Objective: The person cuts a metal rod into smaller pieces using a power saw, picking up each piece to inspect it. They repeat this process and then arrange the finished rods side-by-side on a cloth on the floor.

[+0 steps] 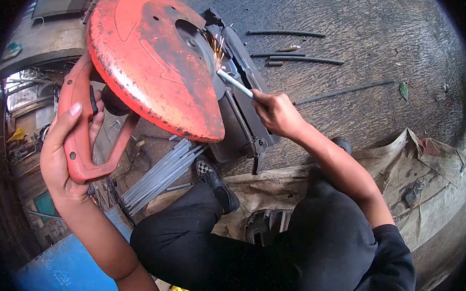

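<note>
My left hand is wrapped round the red handle of a chop saw, fingers by the black trigger. Its worn red guard covers most of the blade. My right hand grips a thin grey metal rod, whose far end meets the blade. Orange sparks fly up from that contact. Below the guard is the saw's dark base, with a threaded clamp screw along it. The guard hides part of the base and the blade.
A bundle of grey rods lies on the ground left of my shoe. Several dark rods are scattered on the rough floor to the right. A dirty cloth spreads beneath my legs. A blue panel is at lower left.
</note>
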`<act>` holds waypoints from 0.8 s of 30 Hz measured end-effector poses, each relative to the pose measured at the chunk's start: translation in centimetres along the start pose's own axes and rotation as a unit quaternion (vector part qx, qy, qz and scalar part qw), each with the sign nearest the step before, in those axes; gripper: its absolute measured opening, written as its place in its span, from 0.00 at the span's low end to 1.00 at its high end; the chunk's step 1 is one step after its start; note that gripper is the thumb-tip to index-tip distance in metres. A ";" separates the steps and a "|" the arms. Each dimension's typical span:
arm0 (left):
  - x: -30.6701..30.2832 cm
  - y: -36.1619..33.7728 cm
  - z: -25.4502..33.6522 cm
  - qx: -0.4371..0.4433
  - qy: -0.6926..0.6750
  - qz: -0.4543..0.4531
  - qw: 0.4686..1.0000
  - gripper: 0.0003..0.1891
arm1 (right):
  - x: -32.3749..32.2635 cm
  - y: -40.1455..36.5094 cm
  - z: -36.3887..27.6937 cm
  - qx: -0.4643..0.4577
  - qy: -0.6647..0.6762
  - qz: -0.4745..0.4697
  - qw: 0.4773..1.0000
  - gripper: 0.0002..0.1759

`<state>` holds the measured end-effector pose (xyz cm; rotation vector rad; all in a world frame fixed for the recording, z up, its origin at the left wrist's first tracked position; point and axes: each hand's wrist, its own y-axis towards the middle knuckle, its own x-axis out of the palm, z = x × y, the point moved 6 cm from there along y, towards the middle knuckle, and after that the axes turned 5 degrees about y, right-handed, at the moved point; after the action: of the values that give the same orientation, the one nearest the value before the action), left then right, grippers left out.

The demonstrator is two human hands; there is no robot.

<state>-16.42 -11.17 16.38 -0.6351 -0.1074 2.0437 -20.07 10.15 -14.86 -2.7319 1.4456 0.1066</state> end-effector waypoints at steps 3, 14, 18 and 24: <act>0.0 0.0 -0.1 -0.001 -0.010 0.003 1.000 0.26 | 0.2 -0.1 -0.1 -0.060 -0.021 0.023 0.998 0.16; 0.0 -0.1 -0.1 -0.010 -0.008 0.010 1.000 0.26 | 0.8 -0.8 -0.2 -0.125 -0.269 0.075 0.952 0.25; 0.4 -0.2 0.1 0.003 -0.005 0.021 1.000 0.26 | -0.4 -0.9 -2.2 -0.140 -0.249 0.100 0.953 0.22; -0.4 0.4 -0.1 -0.002 0.014 -0.033 0.999 0.23 | -1.1 0.5 2.9 0.145 0.138 -0.042 0.979 0.17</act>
<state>-16.49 -11.76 16.33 -0.6547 -0.1144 1.9700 -21.21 10.97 -17.69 -2.6324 1.2765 -0.4678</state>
